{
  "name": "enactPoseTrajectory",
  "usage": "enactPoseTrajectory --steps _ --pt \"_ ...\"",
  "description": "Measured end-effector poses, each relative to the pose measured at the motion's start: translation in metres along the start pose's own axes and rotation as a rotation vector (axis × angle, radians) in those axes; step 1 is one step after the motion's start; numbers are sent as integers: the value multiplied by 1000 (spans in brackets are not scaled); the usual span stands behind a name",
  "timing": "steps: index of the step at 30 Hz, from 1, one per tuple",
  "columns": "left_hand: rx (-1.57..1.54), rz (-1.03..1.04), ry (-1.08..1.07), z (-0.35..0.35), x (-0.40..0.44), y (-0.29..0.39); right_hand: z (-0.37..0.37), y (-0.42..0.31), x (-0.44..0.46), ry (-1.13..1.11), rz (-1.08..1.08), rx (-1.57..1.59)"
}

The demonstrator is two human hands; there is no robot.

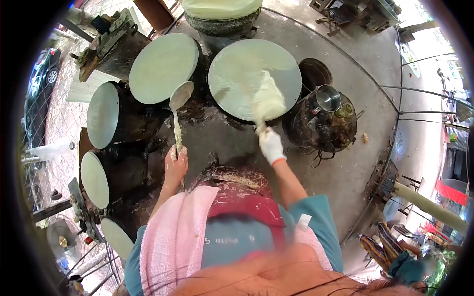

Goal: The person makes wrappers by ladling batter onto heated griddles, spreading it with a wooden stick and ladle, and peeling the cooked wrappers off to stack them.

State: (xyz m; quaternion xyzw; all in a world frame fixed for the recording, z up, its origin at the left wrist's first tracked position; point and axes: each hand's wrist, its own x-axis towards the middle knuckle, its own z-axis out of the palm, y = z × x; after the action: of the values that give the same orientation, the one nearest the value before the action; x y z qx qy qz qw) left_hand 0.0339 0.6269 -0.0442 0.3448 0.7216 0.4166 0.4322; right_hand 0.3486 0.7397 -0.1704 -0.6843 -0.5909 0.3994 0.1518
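Note:
My left hand, bare and smeared with batter, is closed round the handle of a metal ladle. The ladle's bowl is up, beside the lower right edge of a round griddle. My right hand, in a white glove with an orange cuff, is closed on the narrow end of a batter-coated spatula. Its wide, pale end lies over another round griddle, which carries a thin layer of batter. Thick batter and blur hide the spatula's exact shape.
More round griddles curve down my left side. Behind the griddles stands a big pot with a pale cover or contents. To the right, a blackened drum stove carries a metal cup. A wire fence borders the left.

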Motion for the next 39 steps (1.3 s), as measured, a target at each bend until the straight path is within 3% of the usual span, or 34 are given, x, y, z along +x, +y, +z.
enactPoseTrajectory --steps 1,3,5,9,12,13,15,18,21,25,27,29,30,31,32,34,36,39 --pt "-117 -102 7 9 -8 11 -9 -6 -19 -92 -46 -199" --pt "-166 -165 0 21 -20 26 -35 8 -18 -91 120 -358" --pt "-159 -185 21 32 -27 36 -61 32 12 94 48 -421" --pt "-128 -186 29 52 -28 39 -93 32 69 171 -1 -82" --pt "-68 -174 13 61 -23 45 -59 52 31 -78 16 110" --pt "14 -114 13 58 -20 30 -55 58 8 -37 -90 6" --pt "27 -117 32 58 -21 23 -83 53 -3 -220 121 -240" --pt "-177 -296 80 67 -27 39 -108 85 59 37 -45 -291" --pt "-74 -232 113 66 -31 35 -145 53 143 39 -104 -526" --pt "-87 -253 163 66 -40 30 -158 14 229 292 -178 -596" --pt "-154 -281 169 69 -41 33 -152 -13 235 276 -166 -551" --pt "-173 -281 151 71 -39 39 -141 -34 191 315 -357 -323" --pt "-159 -271 131 72 -38 42 -148 -49 153 166 -334 -112" --pt "-148 -260 109 74 -37 45 -126 -19 139 138 -525 179" --pt "-148 -284 98 73 -35 48 -119 -6 109 142 -493 212" --pt "388 302 115 69 -23 19 -111 27 64 143 -296 882" --pt "44 -3 39 62 -9 -29 -112 64 30 119 171 1143" --pt "1050 964 91 78 18 -2 -106 73 7 -185 421 1098"
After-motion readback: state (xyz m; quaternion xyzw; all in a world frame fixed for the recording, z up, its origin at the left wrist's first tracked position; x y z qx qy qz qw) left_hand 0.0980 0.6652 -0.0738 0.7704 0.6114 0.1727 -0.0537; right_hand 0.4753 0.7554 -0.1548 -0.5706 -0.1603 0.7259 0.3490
